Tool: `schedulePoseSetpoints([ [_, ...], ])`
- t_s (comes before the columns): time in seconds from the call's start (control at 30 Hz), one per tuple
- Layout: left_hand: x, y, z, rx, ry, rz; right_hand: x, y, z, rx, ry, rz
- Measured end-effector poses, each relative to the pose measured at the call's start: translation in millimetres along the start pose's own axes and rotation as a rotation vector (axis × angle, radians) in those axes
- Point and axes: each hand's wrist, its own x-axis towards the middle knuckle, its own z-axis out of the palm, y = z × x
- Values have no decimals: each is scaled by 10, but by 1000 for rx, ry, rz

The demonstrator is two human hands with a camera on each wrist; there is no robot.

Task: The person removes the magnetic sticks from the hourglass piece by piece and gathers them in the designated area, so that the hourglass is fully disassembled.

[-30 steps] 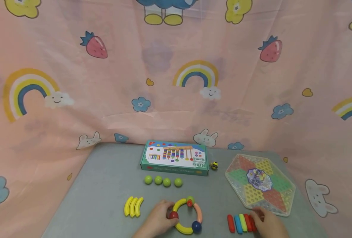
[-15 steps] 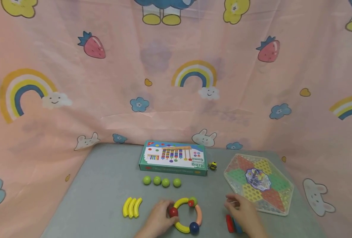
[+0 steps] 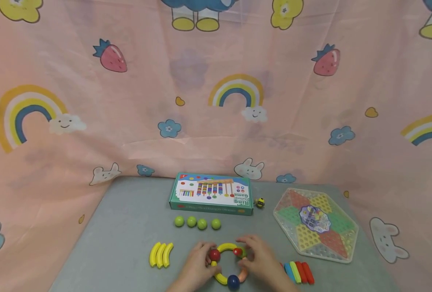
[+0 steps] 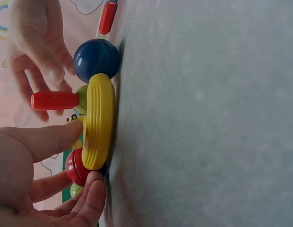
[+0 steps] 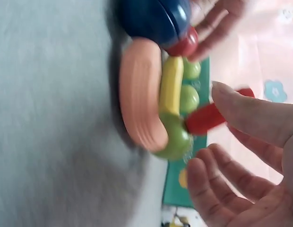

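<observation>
A ring [image 3: 221, 279] of curved sticks and balls lies on the grey table. It joins two yellow curved sticks [image 4: 100, 123], a salmon curved stick [image 5: 139, 90], a red ball [image 3: 214, 255], a blue ball [image 3: 233, 282] and a green ball [image 5: 175, 139]. From the green ball a straight red stick [image 4: 54, 100] stands up. My left hand [image 3: 195, 265] holds the ring at the red ball, its thumb against a yellow stick. Around the green ball's side hovers my right hand [image 3: 261, 261], fingers loosely bent; its thumb overlaps the red stick in the right wrist view, without a visible grip.
Right of the ring lies a row of coloured straight sticks [image 3: 298, 272], partly behind my right hand. Three yellow curved sticks [image 3: 161, 254] sit at left. Several green balls [image 3: 202, 224] line up before a game box [image 3: 211, 207]. A hexagonal board [image 3: 312, 237] and small bee figure [image 3: 260, 202] are farther right.
My right hand has left the row of straight sticks and come left to the ring. The ring has turned a little clockwise, with my left hand still on it.
</observation>
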Motion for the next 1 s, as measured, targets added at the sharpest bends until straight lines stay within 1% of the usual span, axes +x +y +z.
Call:
schedulePoseSetpoints([
  [0.1, 2, -11, 6, 19, -14, -2, 32, -33, 60, 27, -17, 1],
  [0.2, -3, -11, 9, 20, -27, -10, 47, -43, 105, 30, -2, 8],
  [0.27, -9, -4, 9, 16, -32, -15, 48, -44, 127, 27, 18, 24],
  [0.4, -8, 15, 6, 11, -32, -28, 52, -44, 152, 66, 43, 74],
  [0.57, -10, 44, 4, 19, -25, -24, 47, -43, 143, 94, 37, 87],
  [0.63, -14, 51, 5, 20, -29, -23, 25, -42, 114, 123, 31, 93],
  [0.7, -16, 56, 8, 31, -26, -25, -9, -38, 74, 156, 44, 100],
  [0.77, -14, 56, 12, 34, -12, -23, -52, -37, 28, 175, 78, 113],
  [0.87, -12, 54, 16, 37, 29, -20, -122, -19, -44, 184, 166, 152],
  [1.0, -15, 37, 29, 30, 78, -49, -251, 87, -151, 219, 254, 279],
])
